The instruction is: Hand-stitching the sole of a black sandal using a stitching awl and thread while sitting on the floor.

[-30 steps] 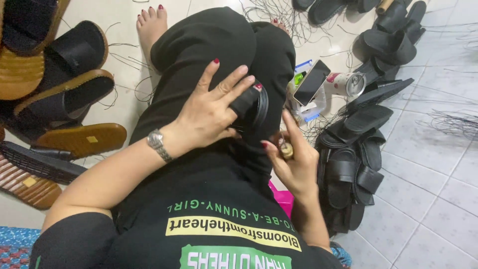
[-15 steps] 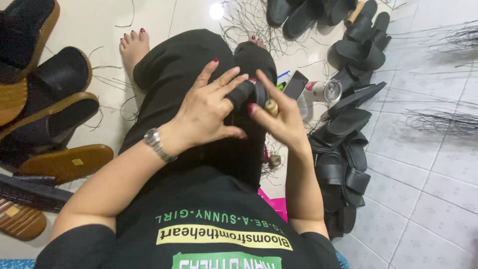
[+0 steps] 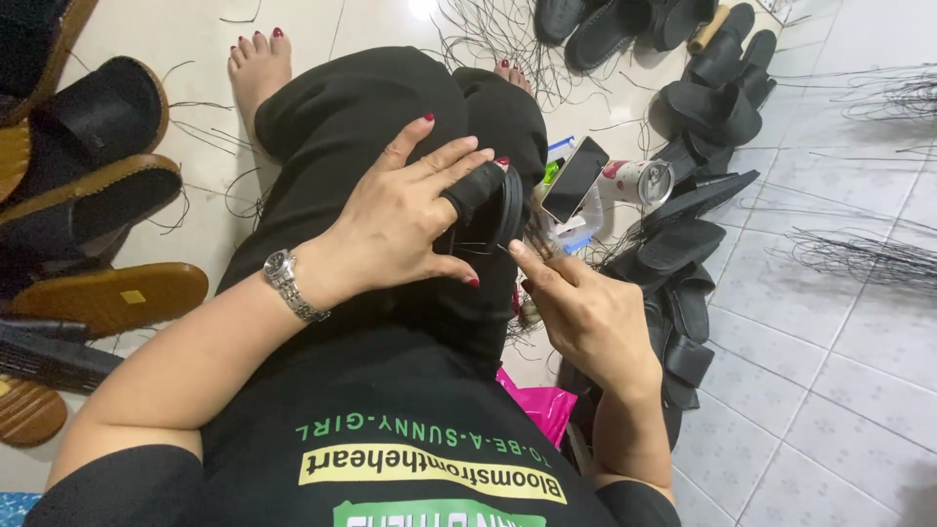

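Here, clamping a black sandal against the lap with the left hand: fingers spreading across the top, one fingertip slipping under the strap, thumb pressing in from the near side, wristwatch sitting just behind on the wrist. Reaching in from below and to the right with the right hand, index finger stretching out and touching the sandal's lower edge, remaining fingers half curling with the palm turning away, so not telling whether anything small is being pinched there. Judging the sandal as light and easy to lift, probably a bendy rubbery sole with a soft strap giving under the fingertip, matte rather than slippery, and hardly fragile. Judging the sole's rim as the safest place for taking hold, pinching between thumb and fingers, with the strap serving as a hook for one finger but likely flexing and twisting under any pull. Lying just beyond the right hand's fingertips: a dark phone and a drinks can. Spreading farther out on that side: a heap of black sandals and loose black strands on the tiles. Resting well out past the left forearm: tan-soled sandals. Peeking out beneath the right wrist: a pink bag.
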